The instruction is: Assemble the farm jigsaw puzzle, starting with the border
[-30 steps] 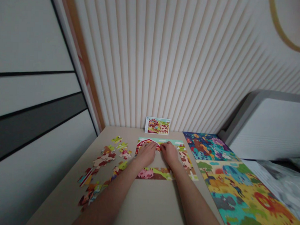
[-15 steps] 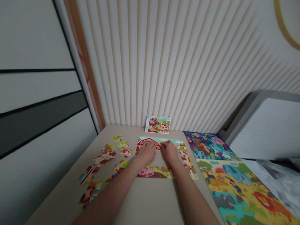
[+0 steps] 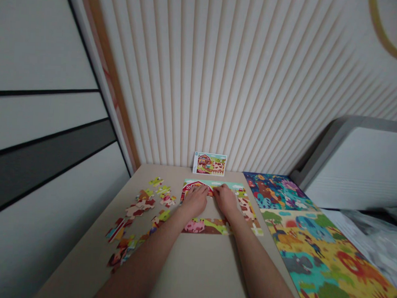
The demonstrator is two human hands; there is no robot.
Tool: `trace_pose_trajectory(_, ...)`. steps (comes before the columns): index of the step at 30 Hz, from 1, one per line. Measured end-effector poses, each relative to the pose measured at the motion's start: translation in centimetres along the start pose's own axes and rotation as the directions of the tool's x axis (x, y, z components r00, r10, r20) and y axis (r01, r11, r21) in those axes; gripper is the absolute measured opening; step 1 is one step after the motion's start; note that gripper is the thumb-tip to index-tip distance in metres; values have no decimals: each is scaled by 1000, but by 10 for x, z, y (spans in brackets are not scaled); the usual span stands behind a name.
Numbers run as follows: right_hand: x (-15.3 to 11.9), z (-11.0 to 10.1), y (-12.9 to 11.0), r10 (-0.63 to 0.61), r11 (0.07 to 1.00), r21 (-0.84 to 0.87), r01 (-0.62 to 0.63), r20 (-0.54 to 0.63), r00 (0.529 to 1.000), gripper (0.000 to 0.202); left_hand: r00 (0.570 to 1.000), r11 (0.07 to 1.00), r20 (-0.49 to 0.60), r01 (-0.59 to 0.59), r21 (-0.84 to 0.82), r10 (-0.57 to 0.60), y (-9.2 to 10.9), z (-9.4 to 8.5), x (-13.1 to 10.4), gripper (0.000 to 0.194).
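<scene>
A partly assembled farm jigsaw puzzle (image 3: 212, 227) lies on the table, its border joined around a bare middle. My left hand (image 3: 196, 200) rests over the red barn at the upper left, fingers stretched out and pressing on the pieces. Just right of it, my right hand (image 3: 226, 199) has its fingertips pinched together at the inner edge of the top row, on a puzzle piece mostly hidden by the fingers. Loose puzzle pieces (image 3: 140, 208) are scattered to the left, some partly behind my left forearm.
A picture card (image 3: 210, 163) of the farm scene leans against the ribbed wall (image 3: 194, 79). To the right lie a dark blue finished puzzle (image 3: 278, 192) and a yellow animal puzzle (image 3: 325, 253). Clear plastic wrapping (image 3: 374, 246) sits beyond them.
Both hands stay at almost the same spots on the puzzle, with only a slight shift of the fingers. The whole view has moved a little.
</scene>
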State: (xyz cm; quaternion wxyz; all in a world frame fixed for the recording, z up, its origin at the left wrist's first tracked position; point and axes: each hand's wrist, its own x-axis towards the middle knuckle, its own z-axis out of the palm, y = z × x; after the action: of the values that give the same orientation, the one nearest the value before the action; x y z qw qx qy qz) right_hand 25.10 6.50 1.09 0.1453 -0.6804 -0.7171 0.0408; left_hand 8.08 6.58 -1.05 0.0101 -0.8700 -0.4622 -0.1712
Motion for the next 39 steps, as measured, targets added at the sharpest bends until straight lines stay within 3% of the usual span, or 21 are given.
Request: trace_pose_trajectory(39,-2,-5,2,9,999,53,-9,-6,1000,31,1000,999,2,-30,-19,31,1,-3,2,39)
